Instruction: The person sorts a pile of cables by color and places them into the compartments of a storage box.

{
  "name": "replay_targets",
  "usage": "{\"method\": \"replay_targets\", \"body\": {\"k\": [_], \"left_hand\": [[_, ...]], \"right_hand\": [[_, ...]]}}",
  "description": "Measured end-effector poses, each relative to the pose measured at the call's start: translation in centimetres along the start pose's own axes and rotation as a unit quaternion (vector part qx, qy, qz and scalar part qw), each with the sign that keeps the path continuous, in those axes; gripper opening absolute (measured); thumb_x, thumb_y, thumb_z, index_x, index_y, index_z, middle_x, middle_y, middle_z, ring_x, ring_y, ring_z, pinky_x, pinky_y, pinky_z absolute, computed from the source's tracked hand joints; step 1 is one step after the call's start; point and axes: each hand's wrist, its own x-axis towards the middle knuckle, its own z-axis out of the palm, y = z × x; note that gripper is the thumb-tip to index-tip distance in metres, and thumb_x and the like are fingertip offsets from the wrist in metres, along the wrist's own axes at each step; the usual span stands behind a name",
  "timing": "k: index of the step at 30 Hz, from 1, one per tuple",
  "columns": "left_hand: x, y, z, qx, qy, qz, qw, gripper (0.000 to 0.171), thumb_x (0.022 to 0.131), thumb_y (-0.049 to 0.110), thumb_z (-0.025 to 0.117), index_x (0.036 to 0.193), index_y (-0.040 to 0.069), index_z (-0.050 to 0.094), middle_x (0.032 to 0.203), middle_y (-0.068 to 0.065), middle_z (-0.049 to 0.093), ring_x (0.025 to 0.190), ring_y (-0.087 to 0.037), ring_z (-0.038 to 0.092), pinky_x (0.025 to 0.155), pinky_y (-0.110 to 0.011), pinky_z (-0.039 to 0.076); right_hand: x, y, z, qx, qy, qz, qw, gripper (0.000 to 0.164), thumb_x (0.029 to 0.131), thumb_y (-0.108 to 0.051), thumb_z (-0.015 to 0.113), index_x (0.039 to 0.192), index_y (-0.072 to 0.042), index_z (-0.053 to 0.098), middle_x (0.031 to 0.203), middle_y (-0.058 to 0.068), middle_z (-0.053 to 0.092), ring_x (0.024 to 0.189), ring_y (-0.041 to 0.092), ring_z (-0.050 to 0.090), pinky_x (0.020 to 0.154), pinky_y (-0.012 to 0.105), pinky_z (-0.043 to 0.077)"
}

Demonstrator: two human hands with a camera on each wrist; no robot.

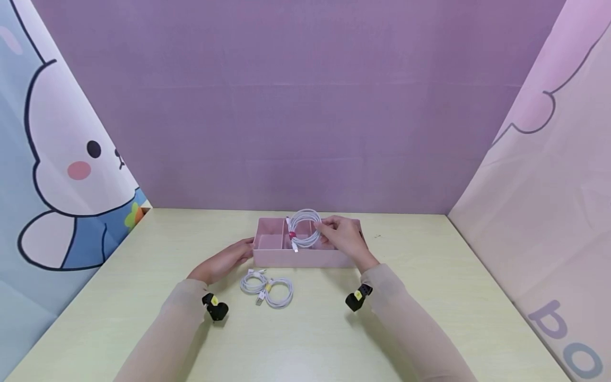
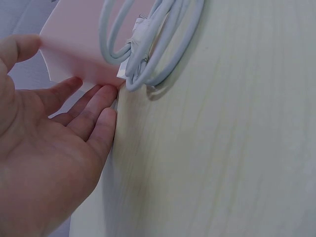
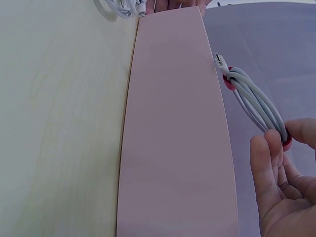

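Note:
A coiled white charging cable (image 1: 305, 229), bound with red ties, hangs above the pink divided box (image 1: 298, 258). My right hand (image 1: 345, 236) pinches its right edge between thumb and fingers. In the right wrist view the cable (image 3: 256, 98) stands beyond the box's long wall, its plug end pointing away from the hand (image 3: 286, 182). At the box's left end, my left hand (image 1: 224, 261) rests its fingertips on the side wall, thumb near the top corner. Two more coiled white cables (image 1: 279, 306) lie on the table before the box, one with a yellow tie.
The pale wooden table (image 1: 429, 318) runs back to a purple cloth wall (image 1: 305, 106). Printed cloth panels (image 1: 71, 159) flank it on both sides. Each sleeve carries a small black wrist camera (image 1: 359, 297).

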Motion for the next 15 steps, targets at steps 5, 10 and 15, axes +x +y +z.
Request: {"method": "replay_targets", "body": {"k": [5,10,15], "left_hand": [[0.0,0.0,0.0,-0.002,-0.003,0.002,1.0000,0.059,0.109,0.028,0.035,0.160,0.004,0.018,0.163,-0.014,0.023,0.148,-0.030,0.024,0.121,-0.042,0.022],[0.1,0.0,-0.1,-0.003,-0.006,0.009,0.9999,0.059,0.109,0.027,0.035,0.160,0.003,0.017,0.163,-0.015,0.023,0.149,-0.031,0.023,0.121,-0.043,0.021],[0.1,-0.1,0.0,-0.005,-0.006,0.011,0.9999,0.060,0.108,0.025,0.036,0.159,0.002,0.017,0.164,-0.015,0.022,0.149,-0.031,0.021,0.122,-0.044,0.020]], "right_hand": [[0.5,-0.1,0.1,-0.003,-0.007,0.007,1.000,0.030,0.095,-0.034,0.071,0.109,-0.008,0.070,0.088,0.008,0.070,0.076,0.019,0.069,0.077,0.042,0.062],[0.9,0.0,0.4,0.004,-0.003,0.009,1.000,0.031,0.095,-0.032,0.071,0.111,-0.005,0.070,0.087,0.008,0.070,0.075,0.019,0.068,0.075,0.041,0.062],[1.3,0.0,0.7,0.018,-0.002,0.000,1.000,0.031,0.095,-0.030,0.071,0.111,-0.003,0.070,0.087,0.009,0.070,0.074,0.019,0.068,0.076,0.043,0.062]]}}
